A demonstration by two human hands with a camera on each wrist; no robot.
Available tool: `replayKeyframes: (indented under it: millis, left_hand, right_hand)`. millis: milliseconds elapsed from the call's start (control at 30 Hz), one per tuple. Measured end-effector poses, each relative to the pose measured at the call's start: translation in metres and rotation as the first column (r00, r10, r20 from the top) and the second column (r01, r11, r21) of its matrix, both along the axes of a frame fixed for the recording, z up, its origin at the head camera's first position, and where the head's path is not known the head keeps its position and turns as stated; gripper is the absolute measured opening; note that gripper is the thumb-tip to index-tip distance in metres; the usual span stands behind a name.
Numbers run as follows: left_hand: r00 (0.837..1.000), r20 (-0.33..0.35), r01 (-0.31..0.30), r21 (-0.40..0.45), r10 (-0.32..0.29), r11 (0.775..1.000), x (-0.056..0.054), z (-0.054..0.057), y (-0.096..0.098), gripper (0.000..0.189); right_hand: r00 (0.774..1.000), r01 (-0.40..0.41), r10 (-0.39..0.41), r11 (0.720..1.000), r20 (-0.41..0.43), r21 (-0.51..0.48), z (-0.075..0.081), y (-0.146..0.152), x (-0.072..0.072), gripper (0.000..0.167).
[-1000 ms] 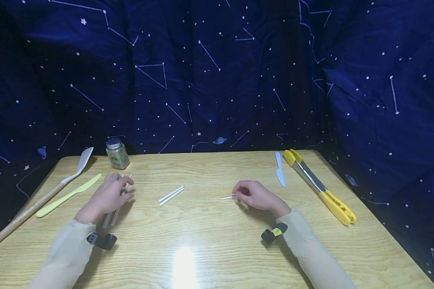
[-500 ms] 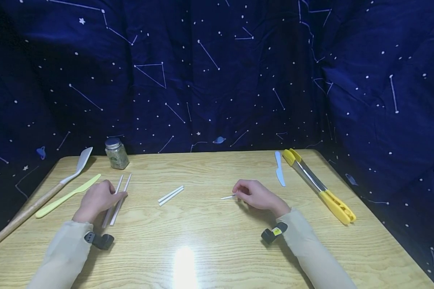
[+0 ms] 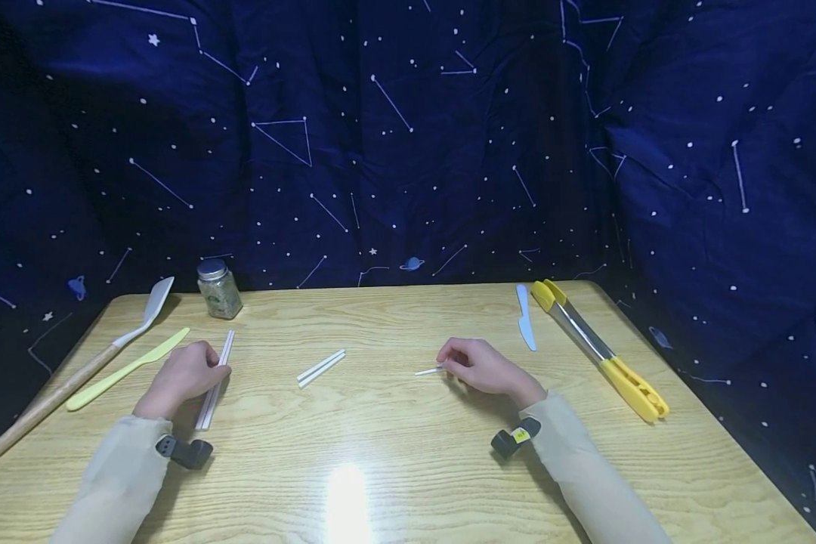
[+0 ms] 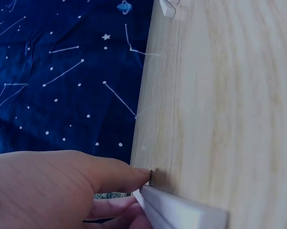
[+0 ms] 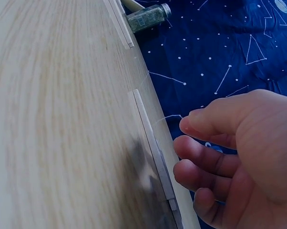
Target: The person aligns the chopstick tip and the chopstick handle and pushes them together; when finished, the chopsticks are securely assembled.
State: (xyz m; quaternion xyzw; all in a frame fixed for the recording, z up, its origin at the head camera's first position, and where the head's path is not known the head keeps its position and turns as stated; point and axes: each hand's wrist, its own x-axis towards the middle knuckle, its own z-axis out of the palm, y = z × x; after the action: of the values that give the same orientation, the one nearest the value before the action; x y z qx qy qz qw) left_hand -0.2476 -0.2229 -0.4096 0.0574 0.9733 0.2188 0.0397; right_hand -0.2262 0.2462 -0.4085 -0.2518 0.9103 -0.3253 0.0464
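My left hand [image 3: 182, 378] holds two long white square-edged sticks [image 3: 215, 393] side by side on the table at the left. In the left wrist view, the thumb lies along one side of the sticks [image 4: 181, 207], with fingers partly hidden on the other. My right hand [image 3: 479, 368] hangs loosely curled at the right, over a white stick [image 3: 428, 371] whose far part it hides. The right wrist view shows its fingers [image 5: 193, 150] holding nothing, beside the white sticks [image 5: 150, 138]. Between the hands lie two shorter-looking white sticks [image 3: 322, 369], side by side.
Left of the left hand lie a yellow knife [image 3: 129, 370] and a wooden-handled spatula [image 3: 75, 370]. A glass jar [image 3: 221, 291] stands behind. A blue knife [image 3: 527, 321] and yellow-tipped tongs [image 3: 591, 344] lie on the right. A starry curtain [image 3: 408, 151] borders the table.
The two sticks at my left hand were apart; the right one has moved left against the other. The left hand has drawn slightly left. My right hand stays in place.
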Motion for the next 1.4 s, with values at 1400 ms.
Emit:
replayKeyframes:
  millis: [1400]
  left_hand:
    - [0.912, -0.257, 0.358, 0.115, -0.320, 0.927, 0.013, 0.009, 0.042, 0.026]
  right_hand:
    - [0.999, 0.037, -0.037, 0.998, 0.014, 0.059, -0.005, 0.002, -0.001, 0.013]
